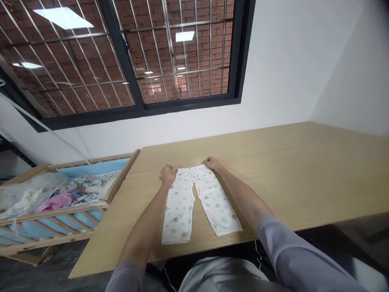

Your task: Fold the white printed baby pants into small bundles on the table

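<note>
Bare white wall (282,81) and black window frame (129,61) at 12 o'clock; worktop (273,174) runs below. Wooden crib (121,178) at 9, with clothes (60,199) heaped inside. White patterned trousers (182,190) lie flat on the worktop near its front edge, long axis roughly 12–6, waistband at 12, legs splayed to about 5 and just past 6. Left hand (168,176) sits at the waistband's 11 o'clock corner, right hand (212,163) at its 1 o'clock corner. Right fingers look pinched together on the fabric; left fingers touch the corner, can't tell if closed. Key relation: neither hand nearer, waistband spans between them, both legs lie toward 6 from the fingers.
</note>
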A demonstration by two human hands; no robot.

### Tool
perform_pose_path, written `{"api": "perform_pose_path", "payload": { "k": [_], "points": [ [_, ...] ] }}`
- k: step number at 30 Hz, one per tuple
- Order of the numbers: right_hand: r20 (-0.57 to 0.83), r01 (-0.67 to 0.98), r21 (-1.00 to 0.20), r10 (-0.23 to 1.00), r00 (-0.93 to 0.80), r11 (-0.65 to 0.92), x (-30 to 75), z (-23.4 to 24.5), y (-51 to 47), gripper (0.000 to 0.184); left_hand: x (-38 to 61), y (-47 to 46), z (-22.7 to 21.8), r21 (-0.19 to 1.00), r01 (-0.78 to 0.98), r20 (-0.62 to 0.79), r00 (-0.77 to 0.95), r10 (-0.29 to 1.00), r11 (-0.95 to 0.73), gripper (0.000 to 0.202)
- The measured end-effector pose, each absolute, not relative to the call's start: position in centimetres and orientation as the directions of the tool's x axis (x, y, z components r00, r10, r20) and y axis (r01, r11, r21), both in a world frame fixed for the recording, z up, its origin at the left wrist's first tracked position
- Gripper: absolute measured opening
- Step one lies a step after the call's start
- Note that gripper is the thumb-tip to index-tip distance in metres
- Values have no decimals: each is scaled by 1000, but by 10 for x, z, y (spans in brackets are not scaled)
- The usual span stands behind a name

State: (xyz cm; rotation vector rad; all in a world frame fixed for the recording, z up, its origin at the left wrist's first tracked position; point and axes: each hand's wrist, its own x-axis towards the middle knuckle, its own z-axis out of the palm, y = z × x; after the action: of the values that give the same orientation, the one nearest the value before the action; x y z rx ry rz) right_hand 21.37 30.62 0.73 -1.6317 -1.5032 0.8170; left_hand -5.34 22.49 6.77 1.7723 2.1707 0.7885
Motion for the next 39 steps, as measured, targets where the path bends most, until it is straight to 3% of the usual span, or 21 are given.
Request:
{"api": "perform_pose_path", "payload": {
  "k": [3, 7, 9, 13, 21, 26, 31, 35, 39],
  "points": [
    [16, 455, -890, 998, 63, -14, 226, 11, 302, 16, -28, 179, 78, 566, 824, 171, -96, 980, -18, 25],
    [9, 402, -916, 1000, 14, 2, 236, 14, 296, 20, 27, 87, 71, 606, 758, 86, 239, 967, -242, 38],
    [12, 393, -919, 1000, 3, 10, 238, 15, 293, 21, 57, 45, 61, 551, 747, 5, 442, 897, -371, 42],
    [13, 408, -913, 1000, -14, 17, 237, 18, 288, 23, 100, -1, 44, 404, 760, -76, 583, 809, -509, 44],
    [-18, 461, -888, 999, -51, 8, 230, 20, 286, 21, 110, -5, 35, 385, 750, -67, 604, 794, -538, 41],
    [-36, 482, -876, 999, -17, -23, 222, 22, 287, 15, 107, -7, 40, 379, 762, -68, 588, 806, -524, 28],
    [-45, 500, -865, 999, 25, -52, 207, 34, 285, 13, 84, -8, 51, 646, 679, -9, 463, 886, -348, 24],
    [-39, 521, -852, 998, 40, -55, 188, 53, 286, 18, 51, -18, 61, 859, 478, 47, 285, 957, -185, 26],
    [-39, 536, -843, 999, 7, -37, 162, 74, 293, 15, 15, -33, 72, 945, 321, 27, 135, 990, -69, 28]
  ]
}}
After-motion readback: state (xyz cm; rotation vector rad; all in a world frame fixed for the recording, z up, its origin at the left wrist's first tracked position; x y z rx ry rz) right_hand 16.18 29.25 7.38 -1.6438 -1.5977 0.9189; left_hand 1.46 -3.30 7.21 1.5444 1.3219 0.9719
